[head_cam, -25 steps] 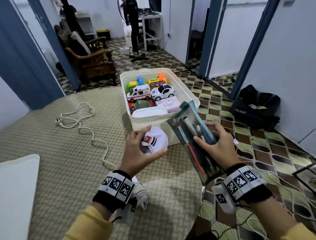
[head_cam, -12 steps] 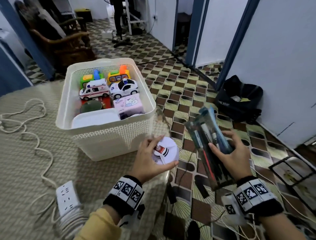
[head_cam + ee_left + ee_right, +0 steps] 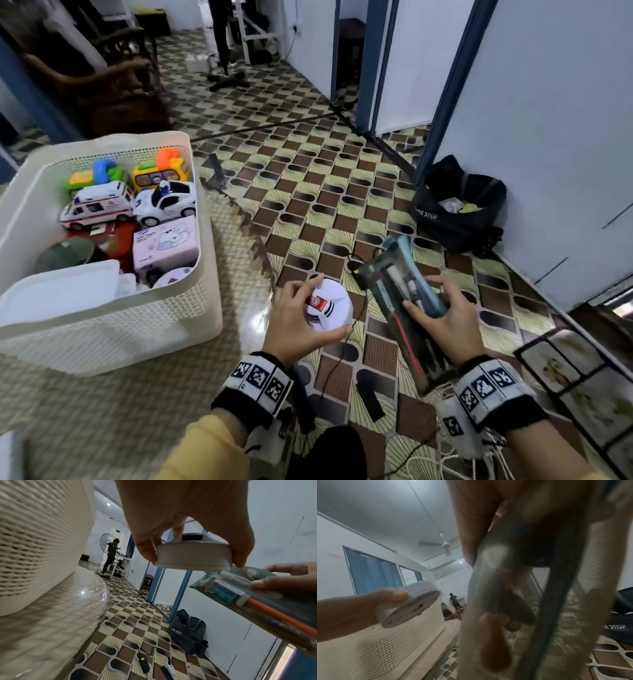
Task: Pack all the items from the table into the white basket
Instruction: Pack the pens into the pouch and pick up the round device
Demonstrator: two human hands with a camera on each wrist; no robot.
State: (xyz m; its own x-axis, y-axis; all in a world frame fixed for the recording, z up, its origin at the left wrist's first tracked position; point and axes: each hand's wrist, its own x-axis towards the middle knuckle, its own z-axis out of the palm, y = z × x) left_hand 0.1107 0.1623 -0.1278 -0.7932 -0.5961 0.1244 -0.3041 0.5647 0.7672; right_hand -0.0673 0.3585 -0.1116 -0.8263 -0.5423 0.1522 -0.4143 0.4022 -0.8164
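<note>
Our left hand (image 3: 297, 325) grips the light, rigid white disc (image 3: 327, 306) by its rim, while our right hand (image 3: 445, 322) has its fingers (image 3: 416, 310) clamped on the floppy, slippery pen pouch (image 3: 400, 301) mid-length.

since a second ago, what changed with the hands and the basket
Nothing was let go or packed. The view swung right, so the white basket now sits at the left of the head view, and both hands have come off its front to hang over the tiled floor. The left hand keeps its grip on the round white detector; the right hand still holds the clear pen pouch.
</note>
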